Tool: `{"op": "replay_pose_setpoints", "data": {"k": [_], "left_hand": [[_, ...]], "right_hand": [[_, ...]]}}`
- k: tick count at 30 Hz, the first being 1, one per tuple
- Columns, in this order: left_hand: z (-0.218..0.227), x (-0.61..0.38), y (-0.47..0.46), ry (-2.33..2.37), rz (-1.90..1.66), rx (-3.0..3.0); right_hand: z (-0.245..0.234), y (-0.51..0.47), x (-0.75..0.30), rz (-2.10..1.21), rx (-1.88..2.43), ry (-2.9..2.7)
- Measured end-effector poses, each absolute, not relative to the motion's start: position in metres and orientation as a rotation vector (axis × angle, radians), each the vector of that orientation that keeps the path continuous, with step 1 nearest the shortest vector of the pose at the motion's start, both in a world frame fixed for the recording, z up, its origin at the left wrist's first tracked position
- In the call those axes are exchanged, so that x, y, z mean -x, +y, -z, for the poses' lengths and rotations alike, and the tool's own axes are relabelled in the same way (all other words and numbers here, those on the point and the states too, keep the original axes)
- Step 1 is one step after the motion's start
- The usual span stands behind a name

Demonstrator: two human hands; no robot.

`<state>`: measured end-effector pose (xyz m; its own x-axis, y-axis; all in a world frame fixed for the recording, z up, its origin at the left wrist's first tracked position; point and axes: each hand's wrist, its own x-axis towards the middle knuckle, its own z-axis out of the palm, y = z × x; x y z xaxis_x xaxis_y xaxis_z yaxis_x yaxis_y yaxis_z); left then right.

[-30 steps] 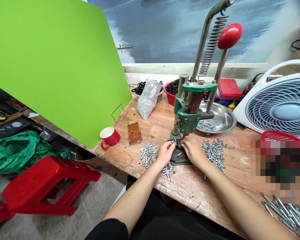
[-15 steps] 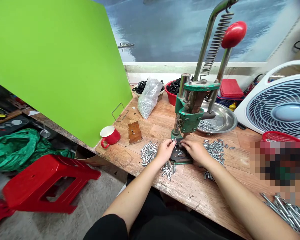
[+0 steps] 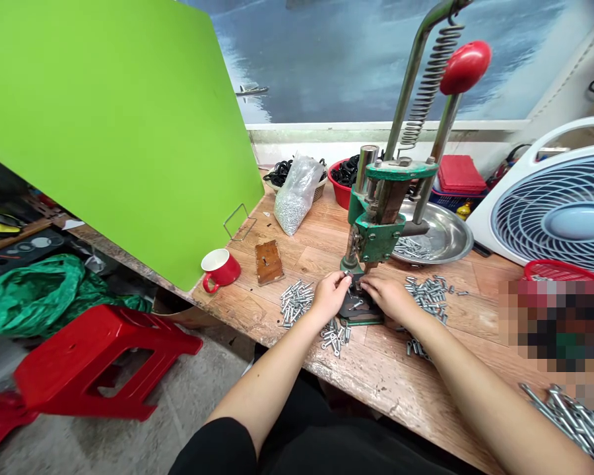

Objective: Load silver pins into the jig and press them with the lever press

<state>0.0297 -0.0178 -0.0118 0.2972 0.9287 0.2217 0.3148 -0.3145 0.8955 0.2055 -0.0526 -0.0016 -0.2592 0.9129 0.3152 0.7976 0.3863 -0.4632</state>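
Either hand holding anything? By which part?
Left hand pinches a small metal part, by which end can't be told. Right hand is at the press base; any hold can't be told.

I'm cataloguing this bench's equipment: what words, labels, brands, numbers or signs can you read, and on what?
None can be read.
Press, fan, mug: no legible lettering.
Dark panel, far left: any marks too small to read.
Right edge: partly pixelated, unreadable there.
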Motion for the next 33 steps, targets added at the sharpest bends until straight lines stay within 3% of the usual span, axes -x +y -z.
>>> {"op": "replay_pose_setpoints", "data": {"k": [33], "left_hand": [[-0.001,-0.045,-0.025,1.124,-0.922,-2.238]], "right_hand": [[0.020,-0.061,-0.197,-0.306,1.390,-1.777]]}}
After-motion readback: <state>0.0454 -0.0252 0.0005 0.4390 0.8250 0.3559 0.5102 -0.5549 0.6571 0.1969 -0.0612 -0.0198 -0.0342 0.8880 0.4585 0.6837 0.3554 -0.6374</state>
